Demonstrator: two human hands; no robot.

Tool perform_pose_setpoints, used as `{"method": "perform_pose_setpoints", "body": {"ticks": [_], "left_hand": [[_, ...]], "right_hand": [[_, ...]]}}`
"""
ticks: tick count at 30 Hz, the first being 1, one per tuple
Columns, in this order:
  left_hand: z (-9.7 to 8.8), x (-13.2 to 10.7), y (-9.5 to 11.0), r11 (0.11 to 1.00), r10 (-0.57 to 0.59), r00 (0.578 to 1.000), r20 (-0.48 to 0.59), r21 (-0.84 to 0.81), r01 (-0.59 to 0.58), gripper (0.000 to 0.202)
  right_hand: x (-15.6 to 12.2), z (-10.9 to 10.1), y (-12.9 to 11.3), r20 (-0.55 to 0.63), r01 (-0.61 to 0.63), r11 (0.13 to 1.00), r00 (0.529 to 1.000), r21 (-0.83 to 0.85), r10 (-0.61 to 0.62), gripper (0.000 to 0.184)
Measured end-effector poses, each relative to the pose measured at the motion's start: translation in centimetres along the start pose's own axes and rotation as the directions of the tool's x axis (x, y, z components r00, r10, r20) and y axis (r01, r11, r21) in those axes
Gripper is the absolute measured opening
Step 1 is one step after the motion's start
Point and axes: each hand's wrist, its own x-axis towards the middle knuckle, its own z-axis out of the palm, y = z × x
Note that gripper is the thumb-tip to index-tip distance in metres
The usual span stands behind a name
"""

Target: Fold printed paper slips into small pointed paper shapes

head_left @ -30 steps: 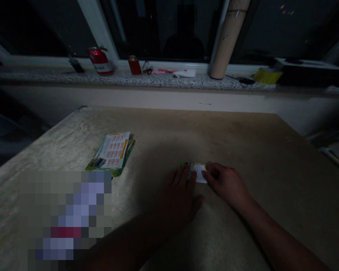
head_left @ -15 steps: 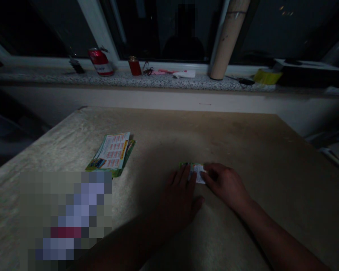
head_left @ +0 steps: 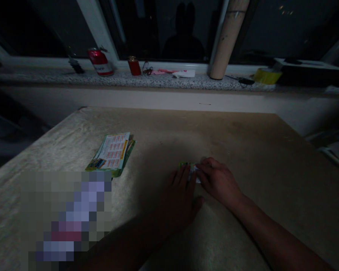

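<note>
A small folded paper slip (head_left: 190, 168), green and white with print, lies on the beige table (head_left: 243, 150). My left hand (head_left: 179, 197) lies flat with its fingers stretched out, the fingertips pressing on the slip's left part. My right hand (head_left: 218, 181) has its fingers curled and pressed down on the slip's right part, covering most of it. Only a little of the slip shows between the two hands.
A stack of printed flyers (head_left: 112, 153) lies on the table to the left. A blurred patch is at the lower left. The stone windowsill (head_left: 130, 79) holds a red can (head_left: 100, 61), a small red container (head_left: 134, 66), papers and a cardboard tube (head_left: 228, 37).
My right hand has slid left over the slip, so less of its white face shows. The left hand has stayed put.
</note>
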Motion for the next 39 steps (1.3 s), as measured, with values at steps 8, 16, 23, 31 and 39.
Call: {"method": "perform_pose_setpoints", "body": {"ticks": [8,16,23,31,39], "left_hand": [[0.5,-0.2,-0.1,1.000,-0.006,0.999,-0.045,-0.019,0.005,0.072],[0.4,-0.1,-0.1,1.000,0.015,0.999,-0.042,-0.006,-0.015,0.073],[-0.1,-0.2,-0.1,1.000,0.003,1.000,-0.025,-0.003,-0.003,0.072],[-0.4,-0.7,-0.2,1.000,0.016,0.999,-0.035,0.020,-0.015,0.069],[-0.6,-2.5,-0.6,0.999,0.017,0.999,-0.034,0.049,-0.015,0.068]], "right_hand": [[-0.2,0.0,-0.1,0.012,0.022,0.998,1.000,-0.063,-0.021,0.029],[-0.1,0.0,-0.1,0.010,0.020,0.998,1.000,-0.065,-0.020,0.030],[0.0,-0.2,-0.2,0.031,-0.002,0.999,1.000,-0.053,0.004,0.027],[0.0,-0.5,-0.5,0.064,-0.027,0.997,0.997,-0.077,0.032,0.027],[-0.1,-0.4,-0.7,0.044,-0.046,0.996,0.998,-0.079,0.049,0.030]]}}
